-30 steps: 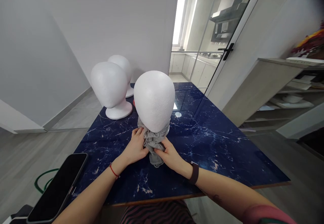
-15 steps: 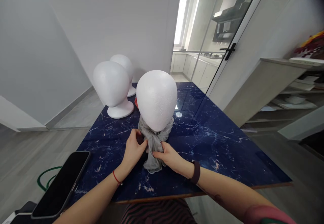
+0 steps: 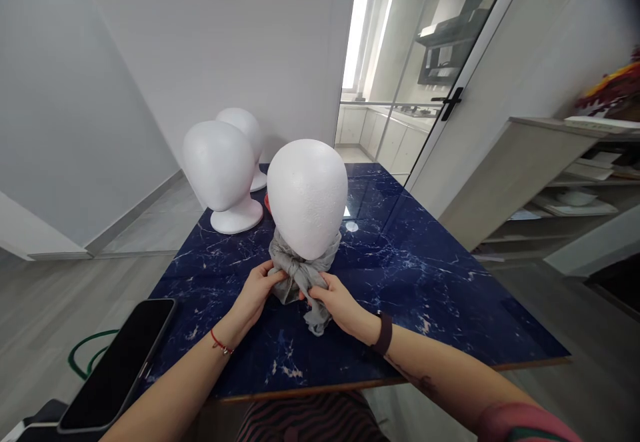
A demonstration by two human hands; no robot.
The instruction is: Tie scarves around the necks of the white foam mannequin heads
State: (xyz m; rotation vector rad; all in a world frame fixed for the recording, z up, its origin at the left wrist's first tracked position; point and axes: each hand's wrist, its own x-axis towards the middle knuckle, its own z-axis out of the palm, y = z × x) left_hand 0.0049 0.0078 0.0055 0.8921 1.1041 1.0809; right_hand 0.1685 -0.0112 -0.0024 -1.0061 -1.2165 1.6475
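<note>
A white foam mannequin head (image 3: 307, 195) stands upright on the table in front of me. Wrapped around its neck is a thin grey scarf (image 3: 295, 272), knotted at the front. My left hand (image 3: 256, 290) pinches the scarf on the left of the knot, thumb on top. On the right, my right hand (image 3: 336, 299) grips the other part of the scarf, whose loose end hangs below the fingers. Some fingertips are hidden behind the cloth.
Two more white foam heads, a nearer one (image 3: 220, 169) and a farther one (image 3: 243, 129), stand at the back left of the blue marbled table (image 3: 400, 282). Something red (image 3: 267, 202) peeks out behind the middle head. A black phone (image 3: 120, 365) lies at the front left.
Both hands have pulled the scarf's parts apart: the left hand has drawn cloth leftward, and the hanging end has swung right with the right hand. The knot looks flatter and wider.
</note>
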